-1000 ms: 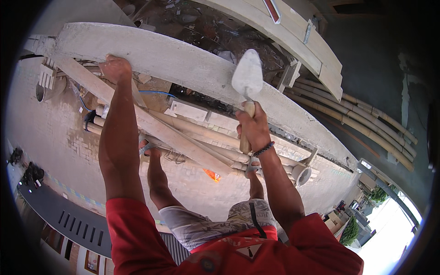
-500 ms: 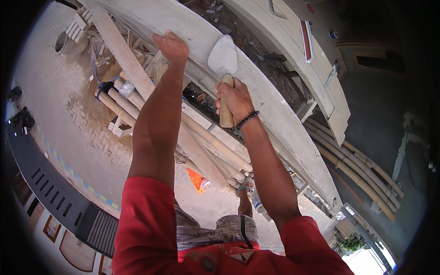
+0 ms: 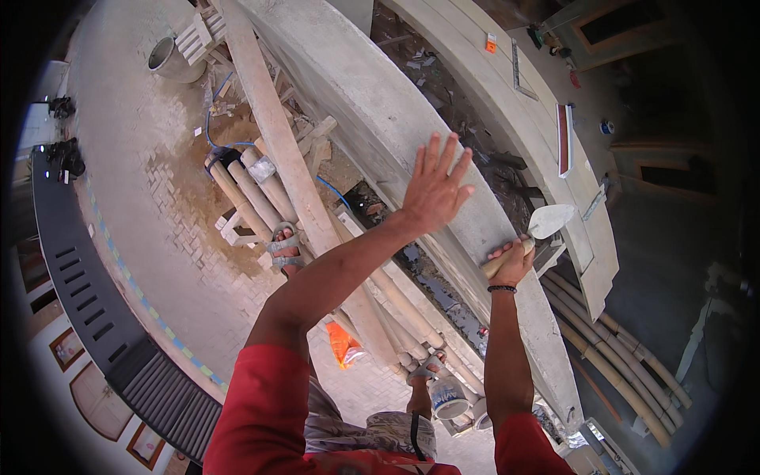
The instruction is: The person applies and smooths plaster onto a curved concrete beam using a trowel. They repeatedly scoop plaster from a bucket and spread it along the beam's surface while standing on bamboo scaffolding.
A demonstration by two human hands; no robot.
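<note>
A long grey concrete ledge point(image 3: 340, 67) runs from the upper left down to the lower right. Over its top surface my left hand point(image 3: 437, 188) is spread, fingers apart, with nothing in it; whether the palm touches the concrete I cannot tell. Farther right, my right hand point(image 3: 513, 265) grips the wooden handle of a pointing trowel point(image 3: 552, 221). The trowel's pale, cement-coated blade points up and right, past the ledge's far edge. A dark bead bracelet circles my right wrist.
Below the ledge lie bamboo poles point(image 3: 408, 305) and a long plank point(image 3: 281, 134). A bucket point(image 3: 449, 398) stands near my foot, an orange bag point(image 3: 343, 345) on the paving. Beyond a debris-filled gap runs a second curved ledge point(image 3: 487, 67) bearing a red-faced float point(image 3: 564, 141).
My left hand has moved right along the ledge, its fingers now spread. My right hand has carried the trowel right and lower, its blade turning rightward. The view has shifted too.
</note>
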